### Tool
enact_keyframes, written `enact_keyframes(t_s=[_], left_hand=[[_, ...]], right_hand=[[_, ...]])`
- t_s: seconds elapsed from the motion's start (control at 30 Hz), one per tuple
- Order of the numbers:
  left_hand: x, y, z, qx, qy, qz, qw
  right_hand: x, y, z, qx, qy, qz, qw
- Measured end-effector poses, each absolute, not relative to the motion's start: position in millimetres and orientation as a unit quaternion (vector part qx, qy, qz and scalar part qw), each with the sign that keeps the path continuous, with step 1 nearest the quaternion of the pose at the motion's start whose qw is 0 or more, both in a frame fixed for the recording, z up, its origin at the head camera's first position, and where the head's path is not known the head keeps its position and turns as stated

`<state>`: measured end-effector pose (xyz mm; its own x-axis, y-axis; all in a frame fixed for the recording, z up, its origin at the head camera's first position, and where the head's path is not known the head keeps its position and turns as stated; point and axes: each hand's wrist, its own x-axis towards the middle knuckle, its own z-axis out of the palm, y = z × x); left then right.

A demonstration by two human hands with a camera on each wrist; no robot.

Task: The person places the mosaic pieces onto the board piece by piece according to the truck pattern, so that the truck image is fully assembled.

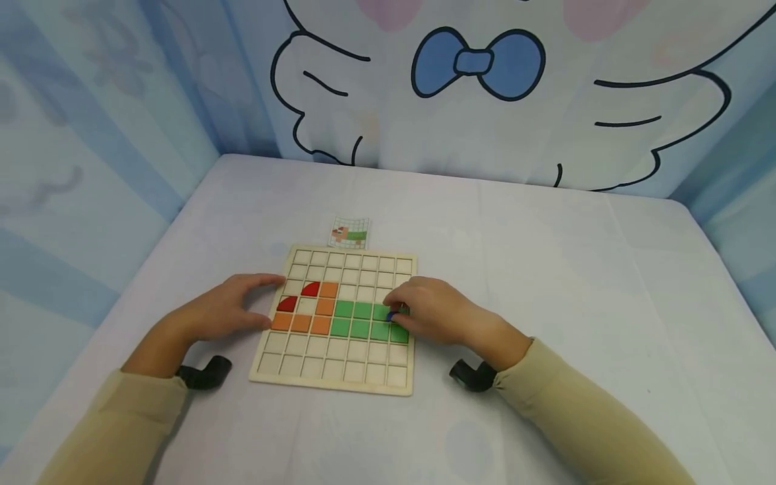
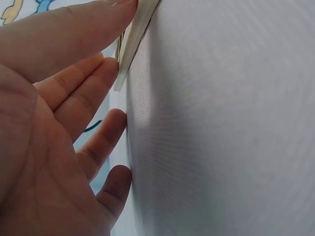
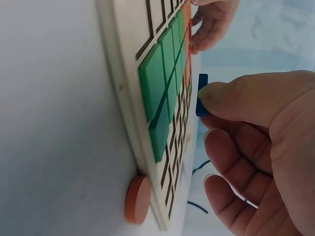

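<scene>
A wooden grid board lies flat, with red quarter-round, orange and green tiles set in its cells. My right hand is above the board's right side, pinching a small dark blue tile between thumb and finger. That tile is raised off the board, over the green tiles. Along the board's left edge is my left hand, fingers extended, with thumb and fingertips against the edge. In the left wrist view the left hand shows its lower fingers spread apart.
Just beyond the board's top edge lies a small picture card with a gridded pattern. An orange-brown rounded piece rests against the board's side on the white tabletop. Patterned curtains hang behind and at the sides.
</scene>
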<state>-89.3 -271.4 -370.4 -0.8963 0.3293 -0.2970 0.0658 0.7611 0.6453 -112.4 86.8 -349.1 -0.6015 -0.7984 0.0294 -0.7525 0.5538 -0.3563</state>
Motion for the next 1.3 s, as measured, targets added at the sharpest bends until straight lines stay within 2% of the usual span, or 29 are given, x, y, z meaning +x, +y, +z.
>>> enact_keyframes(t_s=[0.3,0.9,1.3], left_hand=[[-89.2,-271.6,-371.1,0.105,0.918,0.325,0.202],[-86.8,-271.5,-369.5,0.109,0.917,0.329,0.199],[-87.4,-271.3,-368.3,0.131,0.910,0.344,0.192]], right_hand=[[-120.6,57.3,-347.6,-0.483,0.858,-0.164,0.061],[-128.8,-8.6,-354.5,-0.510,0.849,-0.113,0.084],[-129.0,-33.9,-351.5,-0.491,0.863,-0.060,0.103]])
